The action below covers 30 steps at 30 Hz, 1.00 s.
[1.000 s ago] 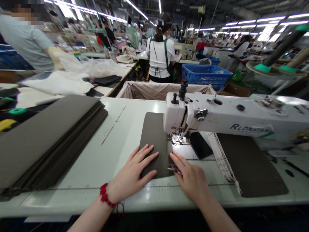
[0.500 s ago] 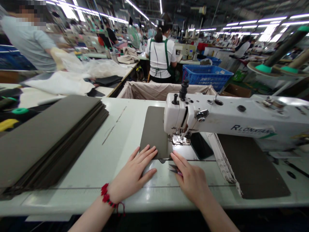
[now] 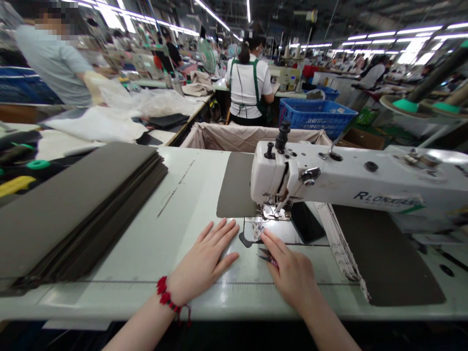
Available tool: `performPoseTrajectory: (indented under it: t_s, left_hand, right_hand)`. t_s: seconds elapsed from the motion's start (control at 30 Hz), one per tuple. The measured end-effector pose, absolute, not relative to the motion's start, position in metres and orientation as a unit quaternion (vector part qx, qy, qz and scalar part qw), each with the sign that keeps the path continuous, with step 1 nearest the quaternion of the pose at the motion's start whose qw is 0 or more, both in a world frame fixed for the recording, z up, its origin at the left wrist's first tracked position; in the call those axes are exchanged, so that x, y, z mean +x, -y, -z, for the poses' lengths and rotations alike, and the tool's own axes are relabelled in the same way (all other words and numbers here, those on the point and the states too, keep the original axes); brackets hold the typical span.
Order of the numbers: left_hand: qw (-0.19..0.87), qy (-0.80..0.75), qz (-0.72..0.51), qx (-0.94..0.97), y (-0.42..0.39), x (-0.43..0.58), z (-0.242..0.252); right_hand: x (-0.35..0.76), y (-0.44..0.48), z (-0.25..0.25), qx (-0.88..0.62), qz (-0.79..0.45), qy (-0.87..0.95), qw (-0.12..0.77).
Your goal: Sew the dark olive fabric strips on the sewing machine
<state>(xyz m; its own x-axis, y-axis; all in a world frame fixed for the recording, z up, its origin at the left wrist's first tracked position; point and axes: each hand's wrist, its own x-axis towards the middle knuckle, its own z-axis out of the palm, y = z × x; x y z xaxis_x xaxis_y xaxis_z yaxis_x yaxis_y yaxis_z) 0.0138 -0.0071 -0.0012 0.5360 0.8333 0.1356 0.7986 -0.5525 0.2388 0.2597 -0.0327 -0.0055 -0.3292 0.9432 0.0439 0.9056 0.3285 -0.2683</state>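
Observation:
A dark olive fabric panel [image 3: 237, 187] lies under the needle area of the white sewing machine [image 3: 329, 178], its near edge level with the presser foot [image 3: 275, 212]. My left hand [image 3: 210, 253] rests flat on the table with its fingers spread, a short way in front of that edge and apart from it. Tucked in my right hand [image 3: 290, 270] is a pair of thread snips [image 3: 268, 257], blades pointing left. The fingertips of that hand touch the front of the metal needle plate [image 3: 252, 228].
A stack of olive panels [image 3: 84, 195] lies at left. Right of the needle are a black phone [image 3: 307, 223] and more panels [image 3: 387, 258] with pale edges. Behind the table stand a cloth-lined bin [image 3: 226, 136], a blue crate [image 3: 316, 117] and a co-worker [image 3: 246, 87].
The olive panel has slid away from me through the machine, out from by my fingertips, baring the needle plate's front. Both hands stay nearly in place; the view shifted slightly.

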Motion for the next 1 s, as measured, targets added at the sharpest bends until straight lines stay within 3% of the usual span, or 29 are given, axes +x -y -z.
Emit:
performPoseTrajectory:
  t_s: [0.7,1.0]
  left_hand:
    - [0.052,-0.459,-0.102,0.881,0.0064,0.013,0.0038]
    - [0.109,-0.465,-0.129,0.869,0.0083,0.0149,-0.0005]
  right_hand:
    - [0.2589,0.0333,0.0069,-0.577,-0.085,0.806,0.099]
    - [0.2602,0.0335,0.0032,-0.576,-0.09,0.805,0.104]
